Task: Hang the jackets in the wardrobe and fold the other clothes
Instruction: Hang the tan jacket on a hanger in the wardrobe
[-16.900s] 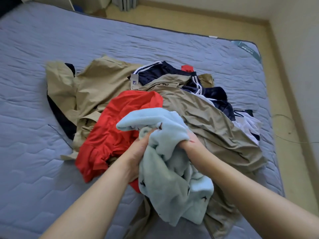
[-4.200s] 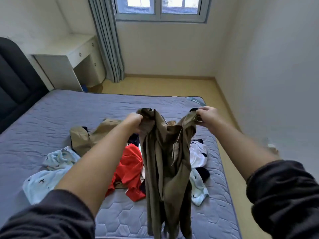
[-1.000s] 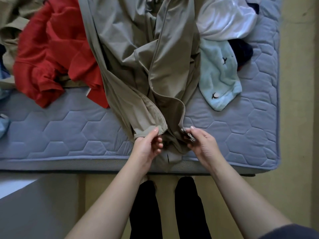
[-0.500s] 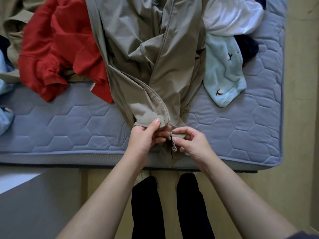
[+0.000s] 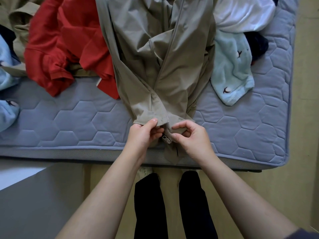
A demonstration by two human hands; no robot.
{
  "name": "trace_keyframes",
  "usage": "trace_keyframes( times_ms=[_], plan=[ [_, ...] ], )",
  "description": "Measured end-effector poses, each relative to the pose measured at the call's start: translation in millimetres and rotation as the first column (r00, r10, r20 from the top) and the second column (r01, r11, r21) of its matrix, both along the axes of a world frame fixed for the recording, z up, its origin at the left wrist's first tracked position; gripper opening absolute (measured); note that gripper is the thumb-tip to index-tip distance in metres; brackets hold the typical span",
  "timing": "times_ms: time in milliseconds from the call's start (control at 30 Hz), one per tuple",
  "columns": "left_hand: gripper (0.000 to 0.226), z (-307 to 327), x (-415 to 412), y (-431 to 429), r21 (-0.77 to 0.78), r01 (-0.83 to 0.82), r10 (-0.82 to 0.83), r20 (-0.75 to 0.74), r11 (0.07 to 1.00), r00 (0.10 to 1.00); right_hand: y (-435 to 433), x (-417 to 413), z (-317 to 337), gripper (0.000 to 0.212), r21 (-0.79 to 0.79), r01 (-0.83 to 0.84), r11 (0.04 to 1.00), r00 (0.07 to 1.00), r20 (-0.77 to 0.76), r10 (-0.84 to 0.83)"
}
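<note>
Right hand (image 5: 193, 140) has met left hand (image 5: 143, 135), both pinching jacket (image 5: 155, 57) at zipper (image 5: 165, 137).

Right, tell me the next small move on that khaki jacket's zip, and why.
Probably feed the free zip end into the slider. The left hand and the right hand each pinch a bottom corner of the khaki jacket at the edge of the mattress. The slider sits between them, and the front edges above look unjoined. Seating it first should let the zip run up before hanging.
</note>
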State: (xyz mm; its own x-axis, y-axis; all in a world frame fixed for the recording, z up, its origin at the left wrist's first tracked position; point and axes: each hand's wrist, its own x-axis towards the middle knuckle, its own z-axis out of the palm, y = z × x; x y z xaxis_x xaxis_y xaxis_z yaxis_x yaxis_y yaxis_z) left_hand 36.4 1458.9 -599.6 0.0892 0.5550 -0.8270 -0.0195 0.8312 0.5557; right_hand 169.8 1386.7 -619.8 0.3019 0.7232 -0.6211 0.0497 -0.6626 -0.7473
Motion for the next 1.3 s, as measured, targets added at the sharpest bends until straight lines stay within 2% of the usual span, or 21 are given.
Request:
trace_keyframes(
  times_ms=[200,333,467,533,633,733,833,1000,1167,1233,1300],
  plan=[
    [0.009,-5,-9,1,-0.059,0.014,-0.019,-0.086,0.998,0.996,3,-3,0,0.028,-0.040,0.114,0.993,0.986,-0.114,-0.118],
    [0.011,-6,-11,-2,-0.090,0.030,-0.036,-0.073,0.995,0.997,2,-7,-1,0.028,-0.097,0.079,0.992,0.982,-0.166,-0.094],
    [0.013,-10,-13,-5,-0.095,0.036,-0.053,-0.174,0.995,0.983,1,-7,2,0.027,-0.088,0.124,0.988,0.969,-0.205,-0.140],
    [0.015,-9,-14,-5,-0.105,0.017,-0.031,-0.134,0.994,0.991,1,-7,3,0.027,-0.085,0.152,0.985,0.957,-0.238,-0.168],
    [0.013,-5,-12,-6,-0.085,0.019,-0.024,-0.052,0.996,0.998,0,-6,2,0.028,-0.086,0.127,0.988,0.981,-0.138,-0.138],
    [0.017,-3,-12,-7,-0.023,0.063,-0.064,-0.058,0.998,0.996,1,-6,1,0.028,-0.085,0.129,0.988,0.992,0.012,-0.129],
    [0.018,-1,-12,-8,0.007,0.131,-0.130,-0.058,0.991,0.990,4,-7,1,0.027,-0.080,0.159,0.984,0.985,0.084,-0.152],
    [0.018,-3,-17,-3,0.092,0.234,-0.225,-0.096,0.968,0.970,8,-9,3,0.025,-0.080,0.120,0.990,0.989,0.098,-0.112],
    [0.021,-4,-26,2,0.300,0.425,-0.412,-0.108,0.854,0.905,11,-4,7,0.027,-0.066,0.146,0.987,0.988,0.065,-0.141],
    [0.019,-1,-26,4,0.361,0.447,-0.441,-0.104,0.819,0.892,12,-3,9,0.027,-0.060,0.114,0.992,0.991,0.071,-0.110],
    [0.018,0,-24,7,0.352,0.429,-0.425,-0.091,0.832,0.900,14,-3,9,0.026,-0.062,0.083,0.995,0.993,0.089,-0.077]
  ],
)
